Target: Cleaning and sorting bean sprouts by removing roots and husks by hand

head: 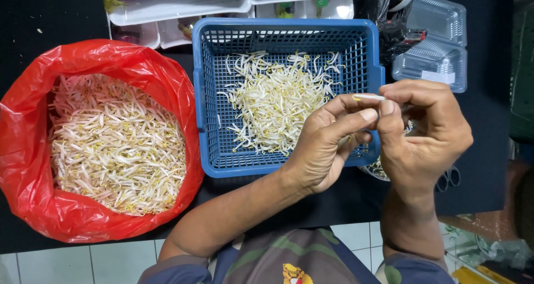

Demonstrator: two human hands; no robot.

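Both hands pinch one bean sprout (368,97) at the right rim of the blue basket (206,95): left hand (328,145) fingers closed on it, right hand (428,131) probably nipping its end. Basket thinly covered; red bag (33,195), left, mostly full.

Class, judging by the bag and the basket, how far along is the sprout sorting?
Done: a modest heap of bean sprouts lies in the blue basket. In hand: left hand and right hand pinch a single sprout. Left: the red bag is nearly full.
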